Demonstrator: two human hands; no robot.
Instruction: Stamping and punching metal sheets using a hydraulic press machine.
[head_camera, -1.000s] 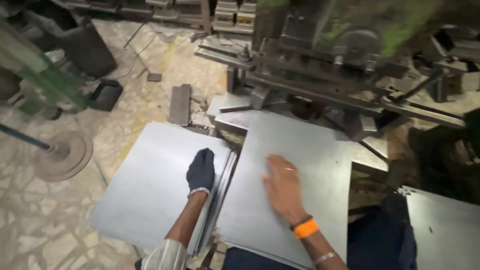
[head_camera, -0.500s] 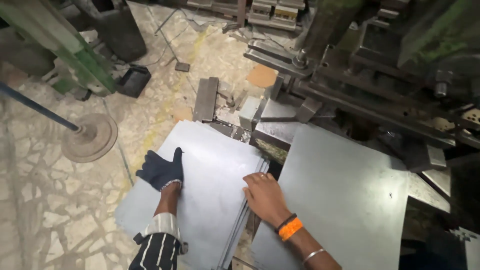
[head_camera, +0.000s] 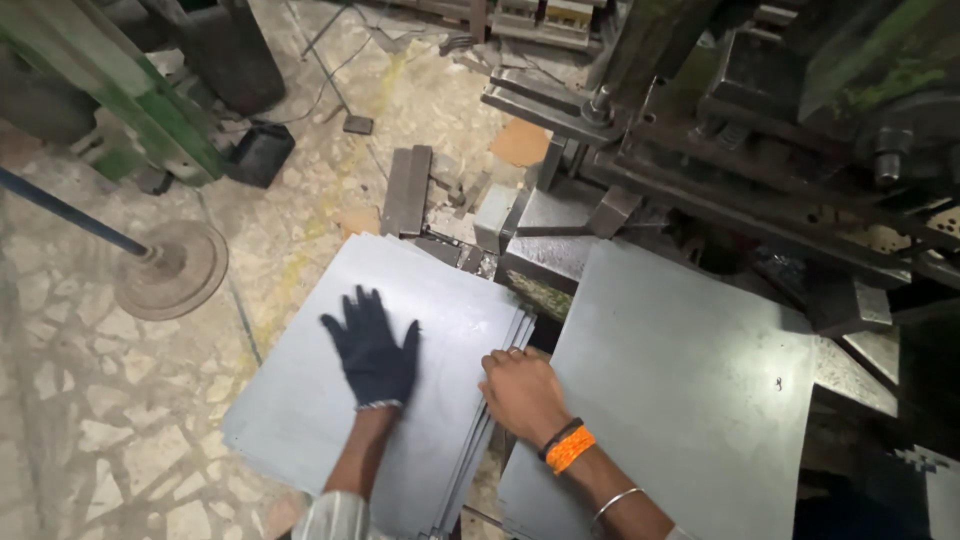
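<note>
Two hands show in the single head view, both arms cut off by the bottom edge. The top of the press (head_camera: 760, 110) runs out of frame at the upper right, and its dark underside is hard to make out. How many sheets are in the stack (head_camera: 300, 400) cannot be counted; only thin edges show along its right side.

The floor (head_camera: 80, 400) is worn, cracked stone with stains. A round metal base (head_camera: 170, 268) with a pole stands at the left, a green machine frame (head_camera: 130, 95) behind it. A flat metal bar (head_camera: 405, 190) lies near the press.

The stack lies at lower centre, left of the press. The gloved left hand (head_camera: 372, 350) rests flat on its top sheet, fingers spread, gripping nothing. The bare right hand (head_camera: 522, 392), an orange band (head_camera: 568, 448) on the wrist, curls its fingers over the stack's right edge. Just right of it, a single large sheet (head_camera: 680, 390) lies on the press bed.
</note>
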